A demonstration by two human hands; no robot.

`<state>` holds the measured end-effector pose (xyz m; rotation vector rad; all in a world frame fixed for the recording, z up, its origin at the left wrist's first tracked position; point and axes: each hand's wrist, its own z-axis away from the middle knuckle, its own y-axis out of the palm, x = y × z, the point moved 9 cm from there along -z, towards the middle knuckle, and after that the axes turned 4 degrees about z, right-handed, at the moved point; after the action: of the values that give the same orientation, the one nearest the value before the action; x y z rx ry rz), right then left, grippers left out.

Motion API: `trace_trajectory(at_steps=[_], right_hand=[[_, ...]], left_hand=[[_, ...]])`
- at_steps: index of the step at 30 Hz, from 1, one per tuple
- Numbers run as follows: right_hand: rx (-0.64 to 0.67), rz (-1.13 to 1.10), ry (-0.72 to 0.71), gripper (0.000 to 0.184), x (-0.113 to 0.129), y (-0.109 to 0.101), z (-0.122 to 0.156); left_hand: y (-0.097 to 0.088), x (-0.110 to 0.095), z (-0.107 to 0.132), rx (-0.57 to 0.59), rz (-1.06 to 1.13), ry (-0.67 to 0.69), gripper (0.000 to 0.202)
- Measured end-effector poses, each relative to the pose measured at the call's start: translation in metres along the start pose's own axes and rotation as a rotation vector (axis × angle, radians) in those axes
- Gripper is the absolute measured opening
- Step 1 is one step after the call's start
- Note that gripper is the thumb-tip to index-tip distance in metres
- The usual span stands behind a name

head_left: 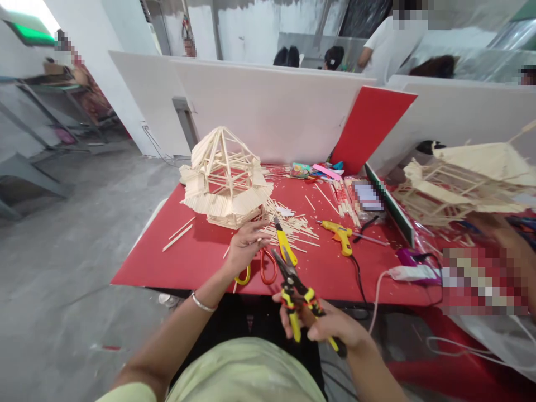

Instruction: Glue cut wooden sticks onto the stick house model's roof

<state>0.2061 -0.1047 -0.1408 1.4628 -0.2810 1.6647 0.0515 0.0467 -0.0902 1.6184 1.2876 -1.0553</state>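
Observation:
My right hand (335, 326) grips a pair of yellow-and-black snips (299, 293) over the table's front edge, its dark blades pointing up and left. My left hand (247, 244) is bent closed just in front of a pile of thin wooden sticks (295, 231); anything pinched in its fingers is too small to make out. Beside it lies a yellow utility knife (286, 245). Red-handled scissors (268, 267) and a yellow loop handle (243, 276) lie partly under that hand. Behind stands a pointed-roof model (228, 178) built of wooden sticks.
On the red tabletop (146, 259) a yellow glue gun (341, 234) trails its cord off the front edge. Bundled sticks (345, 201) and a phone (367, 195) lie farther back. White boards (268, 111) stand behind. Another stick model (464, 178) and someone's arm are at right.

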Motion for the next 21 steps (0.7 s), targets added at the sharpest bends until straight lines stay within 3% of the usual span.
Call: trace_trajectory(at_steps=[3, 5, 6, 8, 11, 13, 15, 18, 21], right_hand=[[-0.642, 0.666, -0.005, 0.064, 0.024, -0.057, 0.027], [-1.085, 1.091, 0.140, 0.072, 0.042, -0.084, 0.042], [-1.228, 1.228, 0.258, 0.078, 0.047, -0.093, 0.043], [-1.311, 1.371, 0.393, 0.083, 0.051, -0.105, 0.032], [-1.269, 1.457, 0.303, 0.081, 0.064, -0.120, 0.018], [-1.322, 1.448, 0.221, 0.070, 0.078, -0.136, 0.028], [-1.489, 1.318, 0.291, 0.058, 0.085, -0.167, 0.052], [-1.490, 1.242, 0.373, 0.050, 0.091, -0.207, 0.062], [-1.473, 1.217, 0.382, 0.041, 0.092, -0.229, 0.062]], left_hand=[[-0.004, 0.002, 0.010, -0.022, -0.016, -0.072, 0.015], [0.006, 0.005, 0.020, 0.045, 0.029, -0.175, 0.022], [0.012, 0.004, 0.025, 0.079, 0.073, -0.227, 0.027], [0.022, -0.001, 0.033, 0.125, 0.201, -0.312, 0.039], [0.018, -0.021, 0.039, 0.108, 0.372, -0.353, 0.045], [0.003, -0.034, 0.042, 0.051, 0.387, -0.342, 0.039], [-0.013, -0.047, 0.044, 0.014, 0.378, -0.320, 0.034], [-0.035, -0.065, 0.044, 0.023, 0.410, -0.276, 0.044], [-0.064, -0.074, 0.035, -0.028, 0.421, -0.247, 0.048]])
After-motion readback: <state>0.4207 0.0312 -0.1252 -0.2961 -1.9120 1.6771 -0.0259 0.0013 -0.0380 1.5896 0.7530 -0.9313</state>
